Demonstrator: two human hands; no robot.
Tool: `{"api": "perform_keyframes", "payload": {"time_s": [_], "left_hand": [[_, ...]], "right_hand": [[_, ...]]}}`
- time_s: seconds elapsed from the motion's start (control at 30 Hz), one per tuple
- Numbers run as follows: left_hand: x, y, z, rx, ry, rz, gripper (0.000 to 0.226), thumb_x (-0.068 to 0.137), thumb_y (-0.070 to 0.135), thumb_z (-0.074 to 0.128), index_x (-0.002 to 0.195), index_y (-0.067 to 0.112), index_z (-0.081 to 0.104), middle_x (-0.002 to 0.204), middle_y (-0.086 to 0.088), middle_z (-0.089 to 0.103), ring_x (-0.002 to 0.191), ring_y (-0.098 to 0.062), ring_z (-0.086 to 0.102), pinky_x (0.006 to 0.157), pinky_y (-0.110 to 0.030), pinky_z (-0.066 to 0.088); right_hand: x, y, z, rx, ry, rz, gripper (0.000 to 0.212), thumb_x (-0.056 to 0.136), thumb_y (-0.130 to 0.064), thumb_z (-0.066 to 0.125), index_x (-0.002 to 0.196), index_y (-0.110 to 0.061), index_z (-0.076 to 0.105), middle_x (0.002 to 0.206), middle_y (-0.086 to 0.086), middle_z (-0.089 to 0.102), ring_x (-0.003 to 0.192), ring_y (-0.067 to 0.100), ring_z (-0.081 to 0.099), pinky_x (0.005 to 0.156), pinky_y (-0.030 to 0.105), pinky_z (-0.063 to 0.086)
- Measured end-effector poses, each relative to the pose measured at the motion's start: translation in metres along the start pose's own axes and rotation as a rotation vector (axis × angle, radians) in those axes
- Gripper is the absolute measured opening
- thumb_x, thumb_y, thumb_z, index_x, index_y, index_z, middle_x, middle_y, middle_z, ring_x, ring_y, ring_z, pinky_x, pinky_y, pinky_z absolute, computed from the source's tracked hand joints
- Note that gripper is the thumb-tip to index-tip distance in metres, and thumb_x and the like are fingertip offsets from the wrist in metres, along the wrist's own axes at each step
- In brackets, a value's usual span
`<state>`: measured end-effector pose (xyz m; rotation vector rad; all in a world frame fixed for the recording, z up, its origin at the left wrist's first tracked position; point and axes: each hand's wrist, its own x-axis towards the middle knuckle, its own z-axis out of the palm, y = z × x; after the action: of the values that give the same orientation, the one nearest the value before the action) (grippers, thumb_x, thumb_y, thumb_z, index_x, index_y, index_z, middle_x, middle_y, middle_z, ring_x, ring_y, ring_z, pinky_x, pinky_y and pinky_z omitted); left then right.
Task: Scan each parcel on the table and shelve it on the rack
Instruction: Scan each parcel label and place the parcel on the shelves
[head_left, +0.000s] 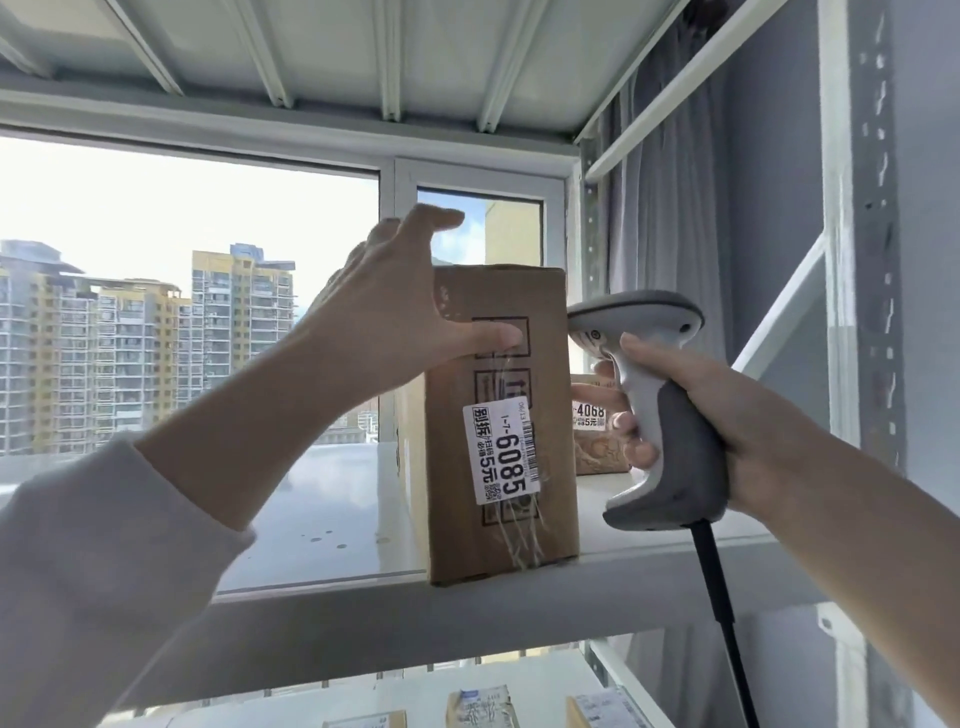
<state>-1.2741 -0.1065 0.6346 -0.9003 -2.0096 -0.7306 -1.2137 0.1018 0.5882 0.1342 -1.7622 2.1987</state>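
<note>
A tall brown cardboard parcel (501, 525) stands upright at the front edge of the white rack shelf (332, 519). Its white label (501, 452) reads 1-7-6085. My left hand (384, 322) rests against the parcel's upper left corner, thumb flat on the front face. The fingers are spread and stretch above the top without wrapping round it. My right hand (727, 431) grips a grey and white handheld scanner (660, 415) just right of the parcel, its head close to the parcel's right side. A black cable hangs from the handle.
A smaller brown parcel (597, 452) labelled 4068 sits farther back on the same shelf, behind the scanner. Several parcels (480, 706) lie on the shelf below. A white rack upright (852, 312) and a grey curtain are at right; a window lies behind the rack.
</note>
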Motion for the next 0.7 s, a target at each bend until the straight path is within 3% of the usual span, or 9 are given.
{"api": "perform_keyframes", "payload": {"time_s": [0.1,0.17,0.27,0.33,0.43,0.7], "left_hand": [[0.000,0.011,0.005,0.255,0.002,0.111,0.111,0.047,0.072,0.062,0.143,0.029,0.028,0.146,0.004,0.037,0.132,-0.017,0.033,0.105,-0.035,0.027],[0.005,0.008,0.013,0.394,-0.038,0.152,0.108,0.050,0.073,0.065,0.142,0.029,0.028,0.140,0.004,0.043,0.127,-0.018,0.037,0.101,-0.037,0.032],[0.020,-0.013,0.022,0.479,-0.070,0.158,0.101,0.054,0.071,0.068,0.137,0.028,0.031,0.128,0.002,0.051,0.116,-0.018,0.044,0.082,-0.034,0.034],[0.031,-0.032,0.031,0.512,-0.115,0.139,0.098,0.057,0.069,0.068,0.135,0.024,0.031,0.124,-0.001,0.053,0.112,-0.019,0.046,0.079,-0.034,0.036],[0.048,-0.062,0.050,0.520,-0.161,0.120,0.098,0.059,0.064,0.071,0.136,0.019,0.030,0.125,-0.004,0.052,0.114,-0.021,0.045,0.088,-0.040,0.042],[0.086,-0.117,0.092,0.416,-0.192,0.118,0.097,0.060,0.055,0.077,0.137,0.016,0.031,0.127,-0.006,0.049,0.117,-0.022,0.041,0.094,-0.042,0.039]], "right_hand": [[0.003,0.005,-0.005,0.034,-0.039,-0.007,0.036,0.079,-0.034,0.066,0.105,-0.010,0.058,0.084,0.010,0.075,0.041,0.011,0.050,0.035,0.019,0.042],[0.006,0.009,-0.007,0.053,-0.057,-0.019,0.038,0.078,-0.034,0.065,0.108,-0.010,0.058,0.092,0.012,0.075,0.041,0.011,0.050,0.035,0.019,0.042],[0.012,0.014,-0.010,0.062,-0.076,-0.035,0.047,0.072,-0.034,0.066,0.112,-0.011,0.059,0.101,0.015,0.073,0.041,0.011,0.050,0.035,0.019,0.042],[0.015,0.018,-0.013,0.078,-0.078,-0.043,0.051,0.069,-0.033,0.065,0.114,-0.011,0.058,0.103,0.014,0.073,0.041,0.011,0.050,0.035,0.019,0.042],[0.023,0.024,-0.017,0.079,-0.098,-0.051,0.048,0.070,-0.034,0.064,0.113,-0.013,0.058,0.105,0.014,0.073,0.042,0.010,0.049,0.034,0.020,0.040],[0.044,0.036,-0.025,0.084,-0.139,-0.019,0.055,0.074,-0.036,0.062,0.121,-0.009,0.054,0.109,0.015,0.071,0.043,0.010,0.048,0.034,0.019,0.041]]}}
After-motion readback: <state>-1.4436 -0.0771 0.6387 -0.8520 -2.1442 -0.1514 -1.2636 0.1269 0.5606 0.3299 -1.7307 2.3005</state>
